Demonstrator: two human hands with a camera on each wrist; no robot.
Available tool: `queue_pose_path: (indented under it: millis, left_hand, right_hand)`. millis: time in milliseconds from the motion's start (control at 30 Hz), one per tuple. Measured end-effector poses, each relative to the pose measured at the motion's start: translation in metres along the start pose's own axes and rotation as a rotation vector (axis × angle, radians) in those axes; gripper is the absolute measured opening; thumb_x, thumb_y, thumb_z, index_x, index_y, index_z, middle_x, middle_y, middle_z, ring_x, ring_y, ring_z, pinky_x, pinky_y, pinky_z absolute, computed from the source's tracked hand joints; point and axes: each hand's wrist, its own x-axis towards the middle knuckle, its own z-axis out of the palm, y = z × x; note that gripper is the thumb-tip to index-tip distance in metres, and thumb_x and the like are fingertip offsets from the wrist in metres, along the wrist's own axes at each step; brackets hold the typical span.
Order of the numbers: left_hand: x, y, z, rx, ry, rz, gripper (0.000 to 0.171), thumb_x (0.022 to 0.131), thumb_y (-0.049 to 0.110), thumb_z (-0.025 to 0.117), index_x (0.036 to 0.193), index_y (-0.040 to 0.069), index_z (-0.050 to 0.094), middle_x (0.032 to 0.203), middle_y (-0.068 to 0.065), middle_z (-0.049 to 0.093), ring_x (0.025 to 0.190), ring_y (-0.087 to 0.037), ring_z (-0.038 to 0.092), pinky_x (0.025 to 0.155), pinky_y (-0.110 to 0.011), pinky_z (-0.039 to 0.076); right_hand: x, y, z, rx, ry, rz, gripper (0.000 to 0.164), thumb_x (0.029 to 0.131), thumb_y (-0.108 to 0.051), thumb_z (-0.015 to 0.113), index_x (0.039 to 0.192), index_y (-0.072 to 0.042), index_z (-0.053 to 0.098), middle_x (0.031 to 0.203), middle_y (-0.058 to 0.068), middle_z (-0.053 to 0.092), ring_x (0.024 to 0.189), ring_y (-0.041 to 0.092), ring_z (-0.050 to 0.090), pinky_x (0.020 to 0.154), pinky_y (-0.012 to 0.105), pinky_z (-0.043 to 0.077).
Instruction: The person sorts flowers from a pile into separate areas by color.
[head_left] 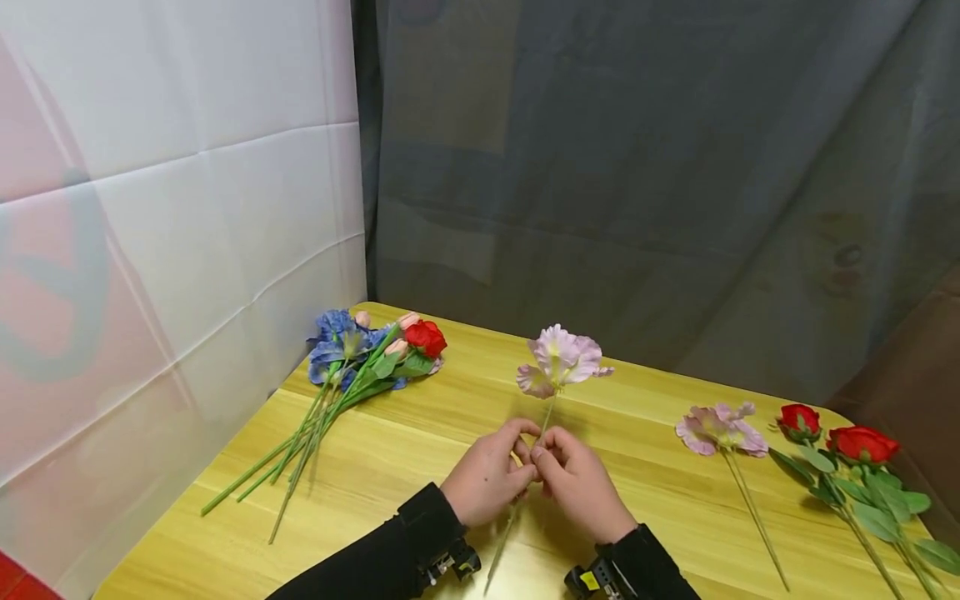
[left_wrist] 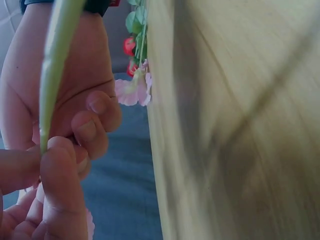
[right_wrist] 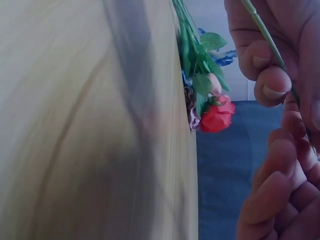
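Observation:
A pale purple artificial flower [head_left: 561, 360] stands up between the two hands, its thin green stem [left_wrist: 56, 65] running down past them toward the table's near side. The left hand [head_left: 491, 473] pinches the stem between thumb and fingers. Right beside it, the right hand [head_left: 587, 487] also has its thumb and fingers on the stem, and the fingertips of both hands meet there. In the left wrist view, the left fingers [left_wrist: 62, 190] close around the stem. The right wrist view shows the stem crossing the left hand's curled fingers [right_wrist: 272, 87].
On the table's left lies a bunch of blue flowers [head_left: 330, 346], pink buds and a red rose [head_left: 426, 338], stems toward the near edge. At right lie another pale purple flower [head_left: 722, 430] and two red roses [head_left: 862, 445]. A grey curtain [head_left: 600, 183] hangs behind the wooden table [head_left: 420, 417].

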Motion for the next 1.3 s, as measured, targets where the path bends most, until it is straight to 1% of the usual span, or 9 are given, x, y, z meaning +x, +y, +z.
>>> queue_pose_path:
  millis: [167, 333, 467, 600, 767, 867, 1000, 1167, 1300]
  left_hand:
    - [0.002, 0.0, 0.003, 0.039, -0.04, 0.043, 0.039, 0.095, 0.011, 0.071, 0.131, 0.014, 0.055, 0.083, 0.01, 0.06, 0.058, -0.005, 0.059, 0.053, -0.024, 0.048]
    - [0.001, -0.002, -0.003, 0.062, -0.075, 0.025, 0.034, 0.096, 0.015, 0.071, 0.128, 0.012, 0.058, 0.085, 0.011, 0.061, 0.059, -0.007, 0.06, 0.051, -0.024, 0.045]
    - [-0.001, -0.004, -0.013, 0.079, -0.063, 0.012, 0.028, 0.097, 0.016, 0.07, 0.124, 0.011, 0.061, 0.086, 0.01, 0.061, 0.059, -0.008, 0.06, 0.051, -0.025, 0.043]
    - [-0.003, -0.007, -0.023, 0.101, -0.049, 0.007, 0.026, 0.098, 0.017, 0.069, 0.122, 0.011, 0.061, 0.086, 0.009, 0.062, 0.059, -0.009, 0.06, 0.053, -0.024, 0.042]
    - [-0.003, -0.01, -0.033, 0.12, -0.033, -0.001, 0.024, 0.099, 0.017, 0.067, 0.122, 0.011, 0.061, 0.086, 0.008, 0.062, 0.061, -0.012, 0.062, 0.054, -0.024, 0.042]
    - [-0.003, -0.012, -0.038, 0.117, -0.02, -0.005, 0.024, 0.1, 0.018, 0.066, 0.122, 0.012, 0.06, 0.087, 0.006, 0.062, 0.064, -0.017, 0.065, 0.054, -0.025, 0.042]
    - [-0.003, -0.013, -0.041, 0.111, -0.005, -0.014, 0.023, 0.099, 0.017, 0.067, 0.121, 0.013, 0.06, 0.087, 0.005, 0.061, 0.067, -0.021, 0.067, 0.056, -0.027, 0.045]
    - [-0.003, -0.017, -0.044, 0.119, -0.004, -0.019, 0.022, 0.1, 0.018, 0.066, 0.121, 0.014, 0.06, 0.087, 0.005, 0.061, 0.066, -0.017, 0.066, 0.058, -0.027, 0.047]
    - [-0.004, -0.018, -0.044, 0.119, -0.009, -0.018, 0.022, 0.1, 0.019, 0.066, 0.121, 0.015, 0.06, 0.087, 0.005, 0.061, 0.067, -0.016, 0.066, 0.058, -0.028, 0.048]
  right_hand:
    - [-0.003, 0.003, -0.007, -0.016, 0.014, 0.03, 0.02, 0.107, -0.021, 0.052, 0.089, -0.011, 0.052, 0.066, 0.009, 0.053, 0.058, 0.022, 0.051, 0.054, 0.029, 0.037]
    - [-0.004, 0.006, -0.02, -0.04, 0.028, 0.046, 0.019, 0.108, -0.021, 0.051, 0.092, -0.011, 0.055, 0.074, 0.009, 0.061, 0.06, 0.025, 0.056, 0.055, 0.031, 0.042]
    - [-0.005, 0.011, -0.038, -0.054, 0.047, 0.062, 0.017, 0.108, -0.021, 0.05, 0.098, -0.009, 0.057, 0.082, 0.008, 0.066, 0.061, 0.027, 0.058, 0.054, 0.032, 0.044]
    - [-0.011, 0.019, -0.065, -0.1, 0.078, 0.09, 0.021, 0.109, -0.025, 0.049, 0.107, -0.005, 0.055, 0.085, 0.011, 0.065, 0.062, 0.027, 0.058, 0.054, 0.032, 0.044]
    - [-0.018, 0.025, -0.106, -0.266, 0.129, 0.053, 0.029, 0.11, -0.032, 0.046, 0.118, -0.005, 0.052, 0.088, 0.013, 0.063, 0.065, 0.024, 0.056, 0.055, 0.033, 0.043]
    - [-0.02, 0.027, -0.13, -0.417, 0.201, 0.003, 0.03, 0.11, -0.031, 0.045, 0.119, -0.004, 0.054, 0.089, 0.011, 0.063, 0.067, 0.021, 0.056, 0.056, 0.033, 0.043]
    - [-0.023, 0.035, -0.165, -0.595, 0.304, -0.012, 0.03, 0.108, -0.027, 0.045, 0.118, -0.002, 0.058, 0.088, 0.008, 0.063, 0.067, 0.019, 0.053, 0.056, 0.034, 0.04]
    - [-0.024, 0.061, -0.204, -0.716, 0.329, 0.072, 0.032, 0.107, -0.023, 0.046, 0.119, 0.005, 0.057, 0.088, 0.014, 0.064, 0.063, 0.021, 0.052, 0.054, 0.036, 0.039]
    - [-0.025, 0.091, -0.221, -0.736, 0.209, 0.222, 0.039, 0.107, -0.026, 0.045, 0.123, 0.007, 0.055, 0.094, 0.019, 0.066, 0.065, 0.023, 0.054, 0.056, 0.038, 0.04]
